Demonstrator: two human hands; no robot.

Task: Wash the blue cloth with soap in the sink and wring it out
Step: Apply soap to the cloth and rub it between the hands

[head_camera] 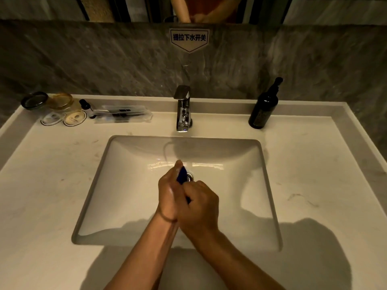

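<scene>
The blue cloth (182,175) is pressed between both my hands over the middle of the white sink (134,164); only a dark blue tip sticks out toward the drain (190,176). My left hand (167,193) lies flat against the cloth with fingers pointing away from me. My right hand (199,206) is closed around the cloth from the right. Most of the cloth is hidden inside the hands. A dark soap pump bottle (264,105) stands on the counter at the back right.
A chrome faucet (183,109) stands behind the basin, with no water stream visible. Jars, round lids and wrapped toiletries (123,114) sit at the back left of the pale counter (314,174). A grey stone wall with a sign rises behind.
</scene>
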